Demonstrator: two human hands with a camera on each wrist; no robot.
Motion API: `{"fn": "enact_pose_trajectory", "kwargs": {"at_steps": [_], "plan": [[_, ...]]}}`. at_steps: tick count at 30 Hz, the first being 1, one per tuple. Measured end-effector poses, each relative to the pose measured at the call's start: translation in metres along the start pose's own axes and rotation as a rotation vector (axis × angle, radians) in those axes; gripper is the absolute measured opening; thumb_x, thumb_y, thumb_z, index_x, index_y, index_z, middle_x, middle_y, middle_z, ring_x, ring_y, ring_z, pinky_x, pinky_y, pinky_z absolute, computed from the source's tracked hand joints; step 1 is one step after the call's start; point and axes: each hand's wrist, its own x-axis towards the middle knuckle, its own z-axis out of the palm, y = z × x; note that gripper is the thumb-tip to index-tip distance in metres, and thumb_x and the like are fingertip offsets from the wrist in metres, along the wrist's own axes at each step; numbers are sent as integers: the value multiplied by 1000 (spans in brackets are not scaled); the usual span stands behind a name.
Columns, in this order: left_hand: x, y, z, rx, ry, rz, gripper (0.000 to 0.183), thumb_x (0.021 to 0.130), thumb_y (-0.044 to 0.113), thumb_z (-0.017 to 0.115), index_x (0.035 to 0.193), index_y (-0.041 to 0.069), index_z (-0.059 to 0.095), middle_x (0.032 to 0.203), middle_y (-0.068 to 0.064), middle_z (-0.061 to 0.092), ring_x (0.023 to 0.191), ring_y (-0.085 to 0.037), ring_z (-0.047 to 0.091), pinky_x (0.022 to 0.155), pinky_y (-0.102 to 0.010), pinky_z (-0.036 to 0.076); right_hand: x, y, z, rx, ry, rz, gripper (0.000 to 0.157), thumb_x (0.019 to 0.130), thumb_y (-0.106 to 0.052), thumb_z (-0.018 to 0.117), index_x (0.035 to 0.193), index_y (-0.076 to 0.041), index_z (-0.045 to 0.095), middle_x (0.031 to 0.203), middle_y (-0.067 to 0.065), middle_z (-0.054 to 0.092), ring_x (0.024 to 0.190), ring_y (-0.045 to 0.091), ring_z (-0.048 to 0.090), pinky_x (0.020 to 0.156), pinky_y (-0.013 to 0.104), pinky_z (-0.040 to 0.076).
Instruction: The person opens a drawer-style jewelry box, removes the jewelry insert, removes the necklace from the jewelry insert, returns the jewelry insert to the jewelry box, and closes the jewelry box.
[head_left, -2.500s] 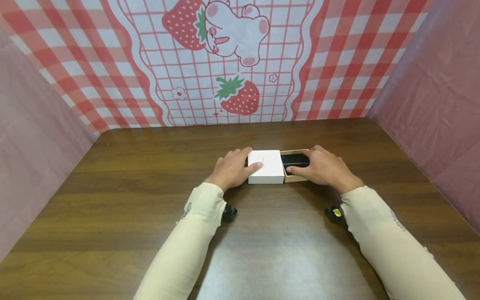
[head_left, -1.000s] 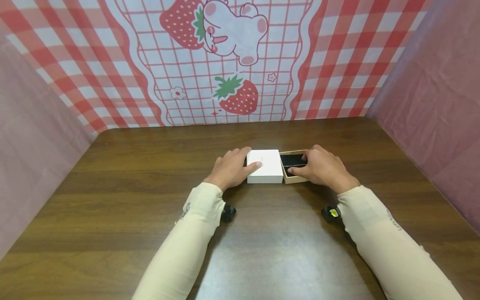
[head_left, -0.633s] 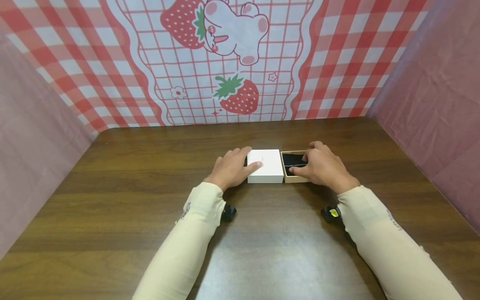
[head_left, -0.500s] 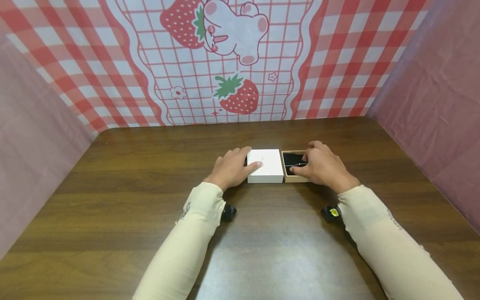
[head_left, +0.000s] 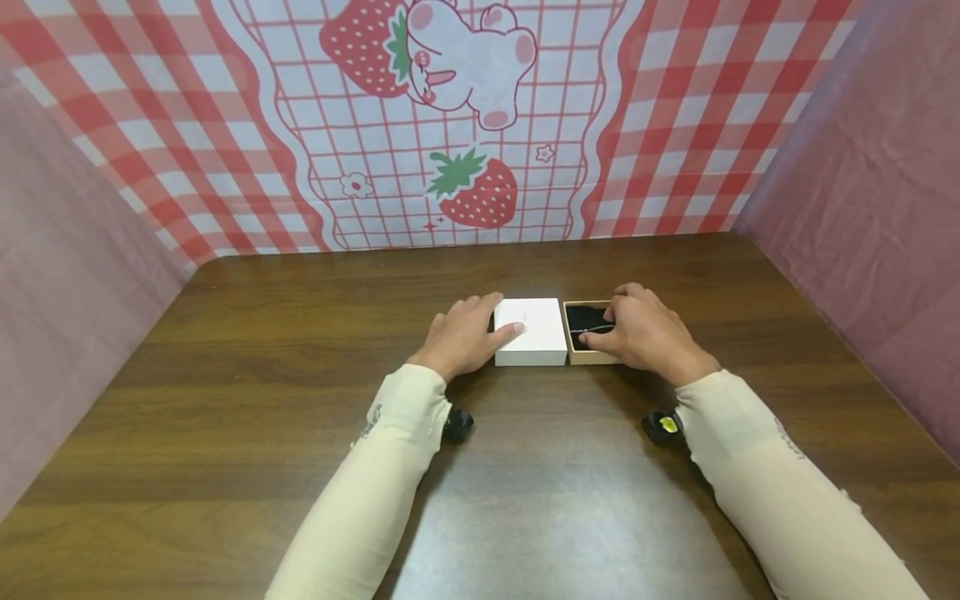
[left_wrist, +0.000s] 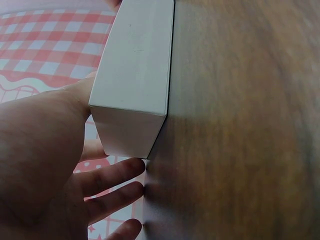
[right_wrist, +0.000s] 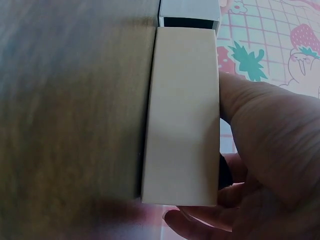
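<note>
A white box part (head_left: 527,327), its end facing the tray dark and hollow in the right wrist view, sits flat on the wooden table. My left hand (head_left: 467,335) holds it at the left, thumb on top and fingers around the far left corner; the other fingertips reach the table. Beside it on the right stands an open tan tray (head_left: 592,358), a narrow gap between them. Inside lies a black item (head_left: 587,318) crossed by a thin pale line. My right hand (head_left: 648,335) reaches over the tray's right side, thumb and fingers pinching the black item. The hand covers the tray's right part.
The brown wooden table (head_left: 270,400) spreads around both hands. Behind it hangs a red-and-white checked cloth (head_left: 675,125) with strawberries. Pink cloth (head_left: 847,192) walls stand at both sides. Dark wrist cameras (head_left: 662,427) sit under each cuff.
The tray has straightened and shifted slightly right, leaving a narrow gap beside the white part. The black item inside looks shifted or creased. My left hand has barely moved.
</note>
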Motion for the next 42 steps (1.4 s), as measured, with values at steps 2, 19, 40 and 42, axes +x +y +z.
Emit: {"fn": "enact_pose_trajectory", "kwargs": {"at_steps": [2,19,40,42], "plan": [[0,-1,0,1,1,2,71,99,63,46,154,18,38,148,-9,49,135,-29,44,107,-54,35,1,-1,0,4,-2,3,62,87,-51,73,113,5,67,144,26,40,126,41,41,97,65,40],[-1,-1,0,-7,-4,6,72,99,63,45,155,18,38,149,-9,48,135,-30,44,107,-55,35,0,4,1,66,5,-34,55,88,-48,73,100,6,69,141,27,45,131,42,40,97,63,42],[1,-1,0,2,-3,-1,72,99,63,46,155,18,38,149,-8,48,135,-29,44,107,-54,35,0,6,-2,129,39,-28,47,87,-48,73,89,0,70,141,22,49,128,39,46,96,60,44],[1,-1,0,-3,-5,-4,72,99,63,46,155,18,37,150,-8,48,135,-29,44,107,-54,34,0,6,-2,131,43,-25,48,87,-48,73,89,0,70,141,22,50,127,39,46,96,60,44]]}}
